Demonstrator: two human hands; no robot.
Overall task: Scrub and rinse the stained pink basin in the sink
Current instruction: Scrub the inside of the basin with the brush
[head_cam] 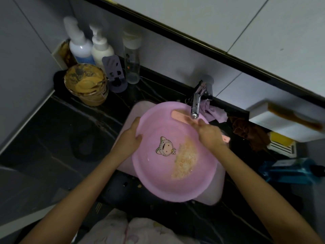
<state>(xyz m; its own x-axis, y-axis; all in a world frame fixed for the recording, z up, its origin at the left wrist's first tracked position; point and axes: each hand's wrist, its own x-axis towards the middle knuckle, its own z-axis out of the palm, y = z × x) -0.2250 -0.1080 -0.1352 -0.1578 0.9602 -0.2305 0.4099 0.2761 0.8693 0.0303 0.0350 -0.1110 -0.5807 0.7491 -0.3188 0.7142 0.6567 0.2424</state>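
Observation:
A round pink basin (158, 180) with a cartoon cat print sits tilted in the white sink (216, 189). A patch of brownish foamy water (184, 159) lies in its right half. My left hand (131, 136) grips the basin's left rim, thumb inside. My right hand (209, 132) is over the upper right of the basin, just below the chrome tap (195, 108), and holds a long pale pink brush (179, 117) whose ends stick out on both sides of the hand. No water stream is visible from the tap.
On the dark counter at back left stand a dirty brown-smeared tub (86, 83), two pump bottles (88, 48), a clear bottle (131, 55) and a purple holder (114, 74). Purple and brown cloths (216, 113) lie right of the tap, near a white shelf (284, 122) and a blue object (288, 171).

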